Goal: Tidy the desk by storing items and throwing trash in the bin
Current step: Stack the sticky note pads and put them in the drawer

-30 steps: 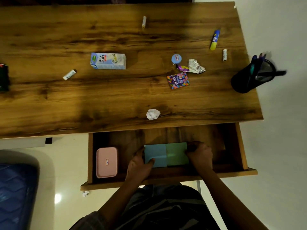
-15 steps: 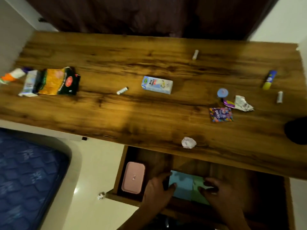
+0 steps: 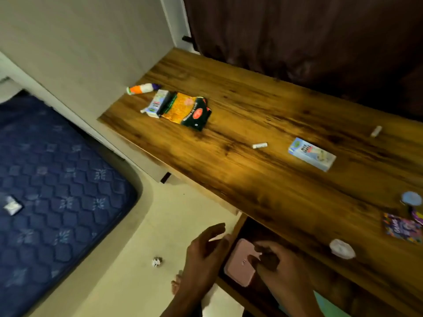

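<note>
The left hand hovered with fingers spread and relaxed, holding nothing, just off the left end of the open drawer. The right hand reached over the pink case in the drawer's left end — whether its loosely bent fingers gripped anything I cannot tell. On the desk, the snack packet lay near the far-left corner and the milkshake carton mid-desk — a crumpled paper ball sat at the near edge.

Dim warm light, heavy motion blur

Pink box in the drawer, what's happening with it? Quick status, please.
Left hand open, no grip. Right hand fingers on pink box in open drawer. Wrappers, cartons, crumpled paper on desk.
</note>
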`<act>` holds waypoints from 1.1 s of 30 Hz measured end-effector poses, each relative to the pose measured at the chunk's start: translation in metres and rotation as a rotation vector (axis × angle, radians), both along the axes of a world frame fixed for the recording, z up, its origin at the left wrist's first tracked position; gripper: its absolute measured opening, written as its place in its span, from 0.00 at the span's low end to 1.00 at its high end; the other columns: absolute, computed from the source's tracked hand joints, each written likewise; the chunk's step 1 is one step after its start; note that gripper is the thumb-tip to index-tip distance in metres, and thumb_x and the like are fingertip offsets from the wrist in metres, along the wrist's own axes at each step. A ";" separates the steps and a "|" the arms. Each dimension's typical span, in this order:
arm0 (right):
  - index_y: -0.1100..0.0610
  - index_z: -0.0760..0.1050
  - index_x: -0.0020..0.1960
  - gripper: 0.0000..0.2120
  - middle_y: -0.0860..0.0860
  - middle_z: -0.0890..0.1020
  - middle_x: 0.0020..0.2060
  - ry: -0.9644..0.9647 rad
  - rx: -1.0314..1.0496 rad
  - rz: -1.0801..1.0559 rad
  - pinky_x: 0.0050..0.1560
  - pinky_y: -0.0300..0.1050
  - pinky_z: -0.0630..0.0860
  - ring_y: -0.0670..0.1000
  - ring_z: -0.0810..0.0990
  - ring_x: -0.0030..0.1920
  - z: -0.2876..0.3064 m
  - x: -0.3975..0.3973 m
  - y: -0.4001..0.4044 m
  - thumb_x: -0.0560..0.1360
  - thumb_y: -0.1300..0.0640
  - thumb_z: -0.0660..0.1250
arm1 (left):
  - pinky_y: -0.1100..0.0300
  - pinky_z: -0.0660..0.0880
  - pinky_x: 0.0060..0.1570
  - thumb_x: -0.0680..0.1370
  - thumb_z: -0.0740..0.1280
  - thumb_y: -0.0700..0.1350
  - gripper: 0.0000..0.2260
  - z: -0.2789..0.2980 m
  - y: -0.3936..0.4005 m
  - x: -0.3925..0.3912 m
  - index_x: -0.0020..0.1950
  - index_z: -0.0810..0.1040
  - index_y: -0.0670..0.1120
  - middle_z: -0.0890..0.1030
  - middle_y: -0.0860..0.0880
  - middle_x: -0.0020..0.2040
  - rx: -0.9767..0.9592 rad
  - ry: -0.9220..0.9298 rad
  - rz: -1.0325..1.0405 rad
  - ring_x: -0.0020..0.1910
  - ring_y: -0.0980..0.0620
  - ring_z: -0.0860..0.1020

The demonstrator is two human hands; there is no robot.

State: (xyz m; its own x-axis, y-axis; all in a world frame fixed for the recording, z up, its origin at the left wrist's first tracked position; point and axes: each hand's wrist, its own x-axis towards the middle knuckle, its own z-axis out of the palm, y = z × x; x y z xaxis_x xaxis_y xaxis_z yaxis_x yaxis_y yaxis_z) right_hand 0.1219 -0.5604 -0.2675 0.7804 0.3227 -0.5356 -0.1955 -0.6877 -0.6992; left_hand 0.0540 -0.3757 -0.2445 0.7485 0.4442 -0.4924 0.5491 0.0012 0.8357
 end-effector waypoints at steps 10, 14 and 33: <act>0.43 0.83 0.52 0.12 0.35 0.85 0.45 -0.122 0.096 -0.016 0.51 0.35 0.80 0.36 0.82 0.47 0.035 -0.055 0.214 0.70 0.48 0.80 | 0.72 0.78 0.48 0.80 0.70 0.54 0.13 0.013 0.210 -0.081 0.64 0.79 0.60 0.82 0.65 0.59 0.154 -0.085 0.053 0.53 0.68 0.82; 0.43 0.84 0.50 0.11 0.35 0.85 0.46 -0.104 0.145 -0.041 0.51 0.38 0.81 0.40 0.84 0.46 0.045 -0.075 0.287 0.69 0.48 0.80 | 0.76 0.74 0.46 0.79 0.69 0.57 0.13 0.024 0.286 -0.110 0.64 0.80 0.60 0.83 0.64 0.58 0.218 -0.037 0.042 0.52 0.69 0.81; 0.47 0.82 0.54 0.12 0.41 0.86 0.49 -0.104 0.323 -0.184 0.50 0.39 0.83 0.42 0.84 0.52 0.051 0.110 0.442 0.72 0.53 0.78 | 0.68 0.78 0.51 0.79 0.67 0.62 0.17 0.023 0.428 0.070 0.65 0.80 0.59 0.82 0.63 0.61 0.208 -0.059 -0.037 0.56 0.63 0.82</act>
State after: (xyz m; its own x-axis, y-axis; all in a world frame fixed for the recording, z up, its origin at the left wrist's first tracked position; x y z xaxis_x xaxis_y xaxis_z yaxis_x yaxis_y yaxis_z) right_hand 0.2318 -0.1187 -0.2169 0.8856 0.3115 -0.3445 -0.2118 -0.3891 -0.8965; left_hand 0.1236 0.0527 -0.2212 0.7909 0.5035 -0.3478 0.4958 -0.1941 0.8465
